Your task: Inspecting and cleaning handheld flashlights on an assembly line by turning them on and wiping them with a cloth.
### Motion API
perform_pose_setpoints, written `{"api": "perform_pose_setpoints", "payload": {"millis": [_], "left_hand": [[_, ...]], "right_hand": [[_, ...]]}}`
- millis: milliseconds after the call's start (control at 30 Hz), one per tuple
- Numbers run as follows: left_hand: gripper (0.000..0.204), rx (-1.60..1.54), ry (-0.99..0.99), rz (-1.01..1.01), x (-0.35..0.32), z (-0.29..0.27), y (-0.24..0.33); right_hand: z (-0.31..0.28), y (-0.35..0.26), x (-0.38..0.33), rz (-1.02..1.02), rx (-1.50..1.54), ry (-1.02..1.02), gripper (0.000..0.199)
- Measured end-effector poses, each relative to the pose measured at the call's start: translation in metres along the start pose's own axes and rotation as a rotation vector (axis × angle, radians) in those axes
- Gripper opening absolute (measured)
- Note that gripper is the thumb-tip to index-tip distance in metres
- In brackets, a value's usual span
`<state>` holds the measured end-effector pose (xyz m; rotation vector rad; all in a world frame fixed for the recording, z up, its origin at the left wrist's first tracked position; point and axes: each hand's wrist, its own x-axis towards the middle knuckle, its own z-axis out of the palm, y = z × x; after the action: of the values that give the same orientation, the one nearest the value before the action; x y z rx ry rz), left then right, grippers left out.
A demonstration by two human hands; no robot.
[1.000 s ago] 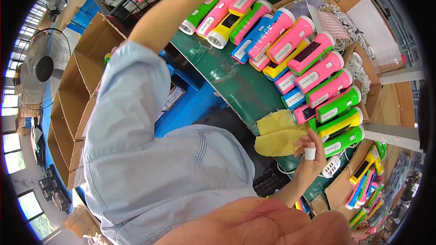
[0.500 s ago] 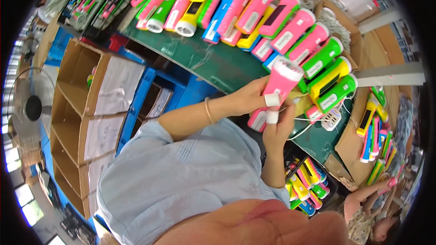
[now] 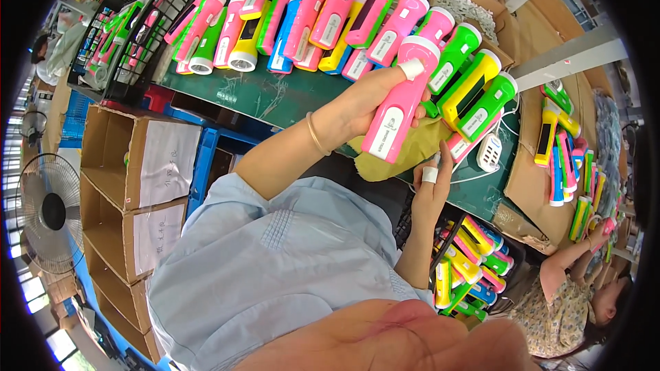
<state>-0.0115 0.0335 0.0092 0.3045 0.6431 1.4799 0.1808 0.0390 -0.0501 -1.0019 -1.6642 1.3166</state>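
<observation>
A pink flashlight (image 3: 390, 118) with a white head rim is in my left hand (image 3: 364, 102), its head tilted away from me. The thumb, wrapped in white tape, presses on its upper body, and fingertips show at its far side. Lower and to the right, my right hand (image 3: 432, 189) is apart from the flashlight, fingers stretched out, with white tape on a finger. It is beside a yellow-olive cloth (image 3: 399, 154) on the green table (image 3: 265, 99). Pink, green, yellow and blue flashlights lie along the table beyond, among them a green one (image 3: 488, 106).
A white power strip (image 3: 489, 152) with cables lies at the right. Below it stands a crate of flashlights (image 3: 457, 268). A black basket (image 3: 141, 34) is at the far left, above cardboard compartments (image 3: 110, 189) and a fan (image 3: 51, 209). Another person (image 3: 570, 295) works at the right.
My right hand has come off the pink flashlight and moved down. My left hand keeps hold of it and has turned its printed side into view; more of the cloth shows.
</observation>
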Motion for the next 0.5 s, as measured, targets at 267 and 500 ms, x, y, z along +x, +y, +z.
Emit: {"api": "perform_pose_setpoints", "payload": {"millis": [267,500], "left_hand": [[0.034,-0.014,0.066,-0.077,0.001,0.0,0.001],[0.032,0.303,0.078,-0.005,-0.015,0.006,-0.014]], "right_hand": [[-0.008,0.013,-0.002,0.027,-0.02,-0.069,0.023],[-0.017,-0.045,0.049,0.027,0.041,-0.047,0.029]]}}
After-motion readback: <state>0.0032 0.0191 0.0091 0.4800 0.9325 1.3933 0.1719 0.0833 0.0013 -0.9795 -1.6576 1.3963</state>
